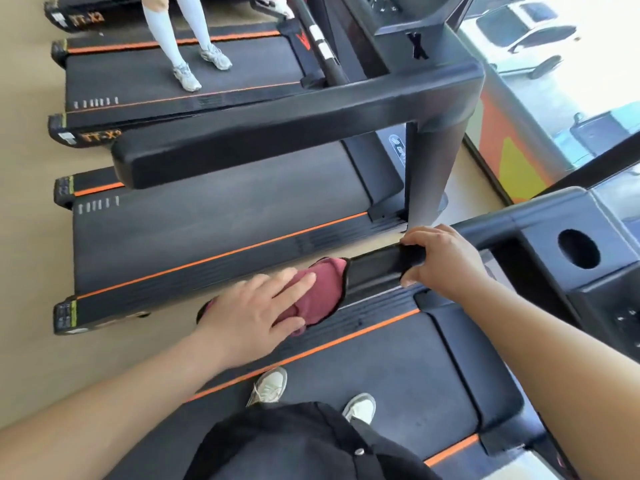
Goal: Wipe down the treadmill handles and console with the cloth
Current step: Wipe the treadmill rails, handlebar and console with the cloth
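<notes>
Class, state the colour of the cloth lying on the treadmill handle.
The cloth on the handle is maroon, a dull dark red; head view.

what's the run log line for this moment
phase: handle wipe | left hand: presses cloth flat on handle end | right hand: grips handle nearer console | console: no hand on it

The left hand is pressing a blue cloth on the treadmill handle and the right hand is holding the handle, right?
Not quite. The head view shows the cloth is dark red, not blue. The rest is right: the left hand presses it on the handle, and the right hand holds the handle.
</notes>
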A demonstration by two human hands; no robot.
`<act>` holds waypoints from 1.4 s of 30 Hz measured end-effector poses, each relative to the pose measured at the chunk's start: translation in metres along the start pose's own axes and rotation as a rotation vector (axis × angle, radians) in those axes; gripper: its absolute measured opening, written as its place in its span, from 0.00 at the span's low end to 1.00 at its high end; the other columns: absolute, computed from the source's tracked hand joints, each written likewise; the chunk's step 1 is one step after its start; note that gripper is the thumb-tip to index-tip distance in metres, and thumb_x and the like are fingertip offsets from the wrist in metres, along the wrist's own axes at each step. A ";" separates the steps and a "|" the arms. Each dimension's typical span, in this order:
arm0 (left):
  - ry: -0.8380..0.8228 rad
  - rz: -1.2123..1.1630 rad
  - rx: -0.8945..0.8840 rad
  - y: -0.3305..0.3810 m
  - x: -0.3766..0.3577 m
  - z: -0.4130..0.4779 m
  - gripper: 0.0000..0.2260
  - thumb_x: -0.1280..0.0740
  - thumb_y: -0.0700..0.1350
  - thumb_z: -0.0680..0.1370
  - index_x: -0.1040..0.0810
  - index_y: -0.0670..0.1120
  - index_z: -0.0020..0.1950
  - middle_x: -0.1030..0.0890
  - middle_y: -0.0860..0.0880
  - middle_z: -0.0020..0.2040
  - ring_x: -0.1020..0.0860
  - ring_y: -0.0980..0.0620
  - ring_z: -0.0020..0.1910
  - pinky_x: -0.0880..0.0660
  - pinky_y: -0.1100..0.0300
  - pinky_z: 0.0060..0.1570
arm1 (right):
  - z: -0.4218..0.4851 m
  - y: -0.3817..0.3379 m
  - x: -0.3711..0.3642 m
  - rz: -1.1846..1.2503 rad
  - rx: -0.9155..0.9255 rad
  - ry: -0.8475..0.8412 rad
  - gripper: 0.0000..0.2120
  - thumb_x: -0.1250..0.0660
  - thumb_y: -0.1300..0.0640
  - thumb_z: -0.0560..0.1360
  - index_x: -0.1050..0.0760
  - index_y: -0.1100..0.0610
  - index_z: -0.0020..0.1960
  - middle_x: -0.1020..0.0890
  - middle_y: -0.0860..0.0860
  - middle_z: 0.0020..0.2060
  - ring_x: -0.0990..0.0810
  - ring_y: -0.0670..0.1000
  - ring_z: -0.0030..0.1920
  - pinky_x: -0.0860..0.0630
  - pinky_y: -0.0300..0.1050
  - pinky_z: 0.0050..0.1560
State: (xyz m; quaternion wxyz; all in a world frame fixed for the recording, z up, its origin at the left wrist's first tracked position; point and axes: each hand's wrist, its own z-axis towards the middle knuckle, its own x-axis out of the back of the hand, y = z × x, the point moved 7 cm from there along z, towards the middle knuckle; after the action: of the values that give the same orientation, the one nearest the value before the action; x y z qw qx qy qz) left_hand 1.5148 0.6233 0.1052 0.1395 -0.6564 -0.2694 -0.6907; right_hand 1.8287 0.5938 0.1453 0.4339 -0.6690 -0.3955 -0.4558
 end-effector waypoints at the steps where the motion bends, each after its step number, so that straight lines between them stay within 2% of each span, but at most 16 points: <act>1: -0.076 -0.003 0.021 -0.009 0.002 -0.007 0.32 0.47 0.67 0.81 0.49 0.60 0.83 0.27 0.49 0.73 0.21 0.42 0.58 0.21 0.48 0.52 | 0.000 0.000 0.000 0.002 -0.008 -0.002 0.34 0.16 0.46 0.59 0.21 0.45 0.63 0.22 0.36 0.62 0.31 0.45 0.64 0.28 0.44 0.60; 3: -0.243 0.026 0.157 -0.019 0.000 -0.005 0.33 0.51 0.72 0.79 0.55 0.64 0.82 0.26 0.51 0.68 0.21 0.44 0.59 0.23 0.48 0.51 | 0.000 -0.001 0.000 0.007 -0.027 -0.003 0.35 0.16 0.47 0.58 0.21 0.45 0.64 0.22 0.36 0.62 0.31 0.45 0.64 0.27 0.46 0.62; 6: -0.322 -0.046 0.406 -0.016 -0.002 0.035 0.34 0.59 0.75 0.76 0.37 0.61 0.75 0.21 0.50 0.65 0.21 0.42 0.62 0.26 0.47 0.55 | 0.001 -0.001 0.002 -0.011 -0.046 -0.016 0.36 0.16 0.47 0.57 0.21 0.44 0.64 0.22 0.36 0.62 0.32 0.44 0.64 0.27 0.45 0.61; 8: -0.302 -0.142 0.459 0.000 -0.005 0.063 0.33 0.60 0.72 0.79 0.38 0.59 0.78 0.25 0.48 0.72 0.23 0.41 0.67 0.27 0.45 0.60 | 0.002 -0.003 0.003 -0.025 -0.053 -0.036 0.36 0.16 0.46 0.57 0.21 0.44 0.64 0.23 0.36 0.62 0.32 0.44 0.65 0.27 0.45 0.61; 11: -0.218 -0.179 0.401 0.022 -0.004 0.079 0.29 0.58 0.66 0.83 0.52 0.60 0.82 0.40 0.50 0.82 0.28 0.41 0.71 0.27 0.44 0.61 | 0.002 -0.005 0.005 -0.031 -0.059 -0.043 0.36 0.16 0.46 0.57 0.22 0.44 0.64 0.22 0.36 0.60 0.31 0.45 0.64 0.26 0.46 0.60; 13: -0.148 -0.069 0.279 0.038 -0.003 0.062 0.28 0.55 0.65 0.83 0.53 0.58 0.83 0.40 0.50 0.82 0.27 0.42 0.68 0.26 0.45 0.58 | 0.002 -0.007 0.007 -0.039 -0.058 -0.057 0.36 0.16 0.46 0.57 0.21 0.44 0.63 0.22 0.36 0.59 0.31 0.45 0.64 0.26 0.47 0.59; 16: -0.101 0.054 0.160 0.048 -0.007 0.049 0.30 0.52 0.66 0.83 0.51 0.56 0.83 0.35 0.47 0.79 0.25 0.40 0.63 0.27 0.44 0.55 | 0.004 -0.006 0.008 -0.018 -0.067 -0.055 0.36 0.15 0.46 0.55 0.21 0.43 0.62 0.22 0.36 0.58 0.30 0.45 0.64 0.26 0.46 0.60; 22: -0.247 -0.104 0.281 0.061 -0.008 0.113 0.32 0.53 0.70 0.81 0.46 0.56 0.82 0.26 0.44 0.70 0.24 0.37 0.63 0.28 0.44 0.55 | 0.003 -0.007 0.009 -0.024 -0.077 -0.034 0.35 0.15 0.48 0.54 0.20 0.45 0.60 0.20 0.38 0.56 0.29 0.46 0.63 0.26 0.46 0.59; 25: -0.066 0.002 0.184 0.063 -0.004 0.081 0.28 0.46 0.62 0.83 0.43 0.53 0.82 0.28 0.46 0.72 0.24 0.39 0.61 0.28 0.45 0.56 | 0.000 -0.010 0.014 -0.036 -0.049 -0.039 0.34 0.15 0.49 0.56 0.20 0.45 0.60 0.23 0.38 0.52 0.28 0.48 0.62 0.28 0.46 0.59; 29: 0.205 0.033 0.041 0.055 -0.004 -0.001 0.24 0.36 0.49 0.81 0.32 0.51 0.78 0.34 0.45 0.80 0.32 0.38 0.76 0.35 0.41 0.73 | -0.003 -0.008 0.011 0.022 -0.028 -0.014 0.33 0.15 0.49 0.57 0.20 0.46 0.60 0.23 0.36 0.53 0.29 0.48 0.62 0.29 0.46 0.59; 32: 0.264 0.017 0.008 0.044 0.006 -0.019 0.22 0.33 0.51 0.80 0.25 0.52 0.74 0.28 0.47 0.76 0.26 0.41 0.72 0.28 0.44 0.68 | -0.003 -0.002 0.005 0.027 -0.020 -0.004 0.34 0.15 0.47 0.57 0.20 0.46 0.62 0.22 0.36 0.59 0.30 0.47 0.62 0.28 0.47 0.59; 34: 0.124 0.003 0.011 0.033 0.004 0.007 0.27 0.33 0.57 0.79 0.31 0.55 0.77 0.27 0.49 0.76 0.25 0.41 0.69 0.26 0.44 0.64 | -0.001 -0.001 0.004 0.034 -0.010 -0.010 0.34 0.16 0.46 0.58 0.20 0.45 0.62 0.21 0.38 0.61 0.30 0.47 0.63 0.27 0.49 0.61; 36: -0.088 -0.020 -0.006 0.035 -0.003 0.039 0.34 0.36 0.62 0.80 0.46 0.58 0.82 0.36 0.50 0.81 0.29 0.41 0.73 0.28 0.44 0.67 | -0.004 -0.004 0.005 0.017 0.009 -0.007 0.34 0.17 0.46 0.60 0.22 0.46 0.64 0.22 0.39 0.63 0.30 0.47 0.65 0.27 0.49 0.62; 38: -0.210 -0.008 0.007 0.044 -0.011 0.069 0.37 0.41 0.66 0.81 0.59 0.59 0.82 0.45 0.52 0.83 0.33 0.43 0.75 0.29 0.45 0.67 | -0.013 -0.007 0.002 0.004 0.022 0.022 0.36 0.19 0.47 0.63 0.25 0.46 0.69 0.24 0.41 0.66 0.32 0.47 0.69 0.26 0.51 0.64; 40: -0.248 -0.026 0.055 0.062 -0.013 0.100 0.37 0.44 0.68 0.81 0.62 0.59 0.82 0.46 0.53 0.83 0.31 0.43 0.72 0.27 0.46 0.63 | -0.027 -0.002 0.000 0.071 0.014 0.111 0.37 0.20 0.49 0.66 0.27 0.49 0.73 0.25 0.44 0.68 0.33 0.49 0.71 0.26 0.51 0.66; 42: -0.250 -0.059 0.101 0.083 -0.013 0.134 0.36 0.46 0.69 0.80 0.59 0.58 0.82 0.40 0.52 0.80 0.28 0.42 0.68 0.26 0.45 0.59 | -0.044 0.017 0.002 0.161 -0.047 0.194 0.35 0.21 0.50 0.68 0.28 0.50 0.73 0.26 0.45 0.69 0.33 0.50 0.72 0.28 0.49 0.67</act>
State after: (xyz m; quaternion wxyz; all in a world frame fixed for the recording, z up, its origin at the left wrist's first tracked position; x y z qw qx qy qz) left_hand 1.6731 0.6283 0.1076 0.1177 -0.7212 -0.3383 -0.5929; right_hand 1.8328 0.5478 0.1524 0.4893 -0.6614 -0.2860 -0.4913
